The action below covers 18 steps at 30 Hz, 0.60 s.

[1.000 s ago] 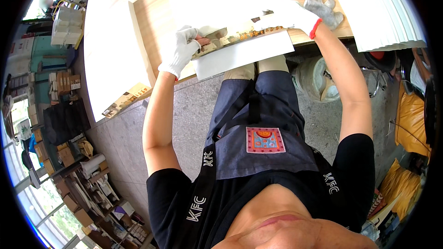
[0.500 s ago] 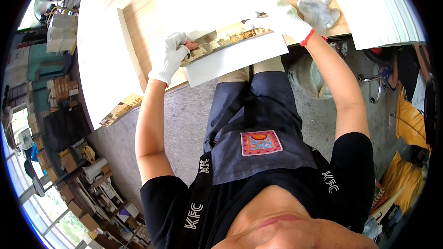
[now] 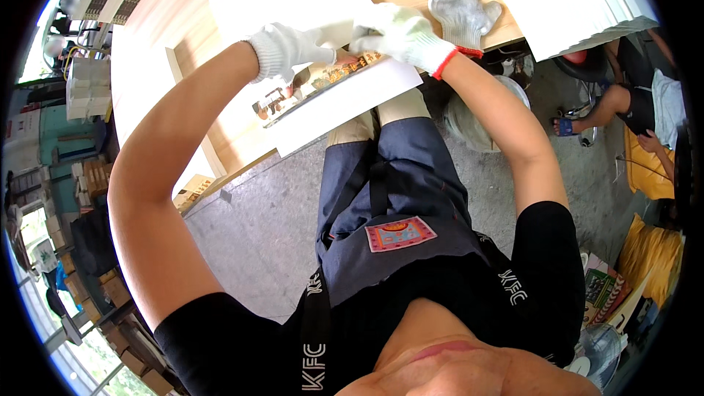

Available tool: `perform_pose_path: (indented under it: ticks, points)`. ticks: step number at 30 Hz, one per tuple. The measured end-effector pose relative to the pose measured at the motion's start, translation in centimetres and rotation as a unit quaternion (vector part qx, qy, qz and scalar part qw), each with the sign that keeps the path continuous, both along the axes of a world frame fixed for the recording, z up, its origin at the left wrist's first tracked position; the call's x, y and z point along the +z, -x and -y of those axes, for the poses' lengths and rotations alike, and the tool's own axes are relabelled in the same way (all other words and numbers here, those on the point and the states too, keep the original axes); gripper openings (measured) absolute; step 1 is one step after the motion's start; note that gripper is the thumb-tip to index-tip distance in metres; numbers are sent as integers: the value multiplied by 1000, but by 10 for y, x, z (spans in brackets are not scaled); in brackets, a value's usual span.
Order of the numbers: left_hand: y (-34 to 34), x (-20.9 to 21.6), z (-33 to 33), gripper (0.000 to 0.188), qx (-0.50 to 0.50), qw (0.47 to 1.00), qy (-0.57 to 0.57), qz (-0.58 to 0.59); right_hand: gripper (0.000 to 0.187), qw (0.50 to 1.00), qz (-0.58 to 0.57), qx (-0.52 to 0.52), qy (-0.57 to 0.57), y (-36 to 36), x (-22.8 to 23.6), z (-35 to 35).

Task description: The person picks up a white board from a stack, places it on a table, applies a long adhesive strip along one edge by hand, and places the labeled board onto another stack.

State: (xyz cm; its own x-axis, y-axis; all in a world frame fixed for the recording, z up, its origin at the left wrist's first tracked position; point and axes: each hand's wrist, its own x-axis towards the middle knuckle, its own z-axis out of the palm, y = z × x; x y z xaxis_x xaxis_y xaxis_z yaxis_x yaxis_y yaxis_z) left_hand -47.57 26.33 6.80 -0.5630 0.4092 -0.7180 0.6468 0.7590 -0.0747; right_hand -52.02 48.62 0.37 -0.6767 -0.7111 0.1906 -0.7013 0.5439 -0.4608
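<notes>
A strip printed with a brown and orange picture (image 3: 268, 108) lies along a white sheet (image 3: 352, 99) that juts over the front edge of the workbench (image 3: 249, 155). Both my hands wear white knit gloves. With its fingers stretched to the right, my left hand (image 3: 290, 51) rests across the strip, and bare fingertips show at its end. My right hand (image 3: 402, 33) bends its fingers down onto the strip's right end, close to the left fingertips. Glare hides part of the fingers.
A spare grey-white glove (image 3: 463, 15) lies beyond my right hand. White sheets are stacked (image 3: 565, 7) at the right of the bench. A wooden edge piece (image 3: 213, 154) is at the left. A round tub (image 3: 477, 121) stands under the bench; another person (image 3: 634, 95) sits at the right.
My left hand has let go of the strip's left end and moved right along it, toward my right hand. The right hand stays at the strip's right end. The whole view has shifted slightly.
</notes>
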Motion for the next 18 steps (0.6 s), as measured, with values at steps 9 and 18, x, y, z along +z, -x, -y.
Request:
perform_pose_path:
  ticks: [9,18]
  points:
    - [-1,4,-6,75,-14,999,46,-9,32,966,-152,-202,-46,40,-38,-103]
    - [18,-55,37,67,76,994,-76,36,33,946,-250,205,38,-11,-13,-27]
